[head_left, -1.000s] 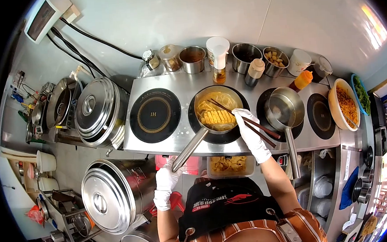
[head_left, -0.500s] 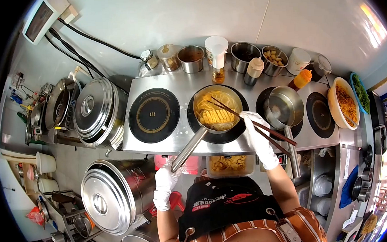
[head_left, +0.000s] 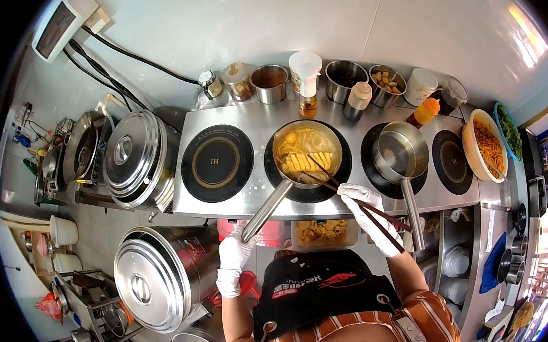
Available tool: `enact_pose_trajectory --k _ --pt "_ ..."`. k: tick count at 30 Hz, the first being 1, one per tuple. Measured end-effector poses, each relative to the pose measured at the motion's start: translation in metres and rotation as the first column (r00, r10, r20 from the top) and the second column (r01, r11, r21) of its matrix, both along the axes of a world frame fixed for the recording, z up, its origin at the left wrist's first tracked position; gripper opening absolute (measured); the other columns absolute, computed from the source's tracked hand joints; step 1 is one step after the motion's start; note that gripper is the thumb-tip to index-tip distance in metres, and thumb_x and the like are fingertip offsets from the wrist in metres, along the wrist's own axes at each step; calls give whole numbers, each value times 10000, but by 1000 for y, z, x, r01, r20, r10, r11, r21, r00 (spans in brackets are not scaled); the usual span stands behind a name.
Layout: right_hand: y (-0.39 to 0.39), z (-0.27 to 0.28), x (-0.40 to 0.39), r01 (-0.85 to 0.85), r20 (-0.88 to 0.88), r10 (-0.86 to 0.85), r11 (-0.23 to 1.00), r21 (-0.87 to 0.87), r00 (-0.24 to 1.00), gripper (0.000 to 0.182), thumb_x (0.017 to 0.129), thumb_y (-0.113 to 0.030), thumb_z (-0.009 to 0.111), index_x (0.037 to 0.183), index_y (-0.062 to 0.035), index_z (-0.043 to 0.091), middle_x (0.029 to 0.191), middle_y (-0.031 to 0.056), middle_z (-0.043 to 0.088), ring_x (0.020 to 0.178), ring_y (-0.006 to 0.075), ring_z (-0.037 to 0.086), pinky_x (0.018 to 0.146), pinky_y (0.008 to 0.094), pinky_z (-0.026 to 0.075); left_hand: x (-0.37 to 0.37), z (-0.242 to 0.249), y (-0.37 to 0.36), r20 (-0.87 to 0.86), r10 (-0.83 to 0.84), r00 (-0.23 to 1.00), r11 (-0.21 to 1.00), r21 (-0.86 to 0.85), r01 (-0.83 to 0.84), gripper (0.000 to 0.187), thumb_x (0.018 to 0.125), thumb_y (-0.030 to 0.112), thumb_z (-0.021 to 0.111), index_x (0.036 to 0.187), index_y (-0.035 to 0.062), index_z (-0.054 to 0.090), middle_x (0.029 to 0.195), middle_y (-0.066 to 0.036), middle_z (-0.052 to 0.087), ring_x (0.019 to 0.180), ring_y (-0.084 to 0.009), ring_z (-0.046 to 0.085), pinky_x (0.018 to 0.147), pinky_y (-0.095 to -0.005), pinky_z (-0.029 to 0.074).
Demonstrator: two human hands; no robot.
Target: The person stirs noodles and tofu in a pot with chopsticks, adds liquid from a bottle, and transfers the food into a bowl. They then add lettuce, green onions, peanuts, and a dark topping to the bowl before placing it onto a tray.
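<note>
— Both gloved hands are closed on something: the left hand [head_left: 234, 243] clenches the far end of the long handle [head_left: 267, 210] of the saucepan [head_left: 307, 123], and the right hand [head_left: 364, 204] grasps a pair of dark chopsticks [head_left: 386, 217].

— And the food they're working at?

— Inside the saucepan. See the ridged yellow block [head_left: 305, 162]? It lies in the near half, with the pale, soupy noodles [head_left: 313, 138] behind it. One chopstick tip reaches over the block towards its right end; the other dips by the saucepan's near side.

— Half a second ago those tips were somewhere else, weren't they?

— Yes, up among the noodles on the saucepan's far side, past the block. They've come down to the near right, and the right hand has slid nearer as well, just off the saucepan's near right edge.

— Has the left one shifted?

— Not that I can see. Same hold, out to the near left of the saucepan, which sits on the same burner [head_left: 346, 170].

— What's around it?

— Right of the saucepan, a second pan [head_left: 403, 130]; left of it, a round black hotplate [head_left: 217, 163]. Just behind it stands a spray bottle [head_left: 308, 106], and below its near side is a plastic tub [head_left: 327, 247] of yellowish food.
</note>
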State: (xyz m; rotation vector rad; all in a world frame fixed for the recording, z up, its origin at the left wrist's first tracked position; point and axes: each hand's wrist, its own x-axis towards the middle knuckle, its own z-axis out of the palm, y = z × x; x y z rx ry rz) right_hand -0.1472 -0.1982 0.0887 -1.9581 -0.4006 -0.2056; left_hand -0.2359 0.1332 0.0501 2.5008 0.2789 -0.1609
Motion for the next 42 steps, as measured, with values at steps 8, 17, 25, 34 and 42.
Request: enact_pose_trajectory --k 8,17,25,34,42 --pt "-17 6 10 103 32 -111 976 194 993 121 848 43 623 952 20 682 956 127 686 917 210 657 839 302 516 -1 -3 0 22 16 1000 1000 1 -16 579 776 348 753 1203 -8 593 936 -192 685 838 -298 687 726 -333 545" --pt "-50 -30 52 545 -466 -293 553 630 835 201 963 -172 554 988 19 614 937 136 663 826 242 680 734 365 594 -1 -5 0 38 10 999 1000 23 -11 569 789 376 741 1189 -3 601 863 -167 696 798 -283 694 700 -329 545" --pt "-70 -49 66 611 -579 -203 348 712 790 192 956 -172 567 984 11 614 949 143 660 846 274 680 771 413 586 -1 -5 0 16 -1 1000 999 36 0 577 793 395 731 1195 4 595 886 -170 694 810 -286 692 713 -338 542" --pt "-47 -6 34 567 -395 -407 630 531 823 218 964 -137 533 945 49 644 901 127 675 796 194 670 740 308 583 -3 -17 5 34 4 999 1000 4 -5 595 780 406 739 1214 26 591 891 -174 692 814 -293 688 713 -342 540" --pt "-47 -29 -1 451 -208 -403 838 306 891 228 966 -155 545 956 48 648 944 128 669 853 206 668 759 330 582 -1 -6 1 0 2 1000 1000 20 -2 591 782 389 739 1215 17 588 892 -178 691 816 -297 688 713 -342 542"
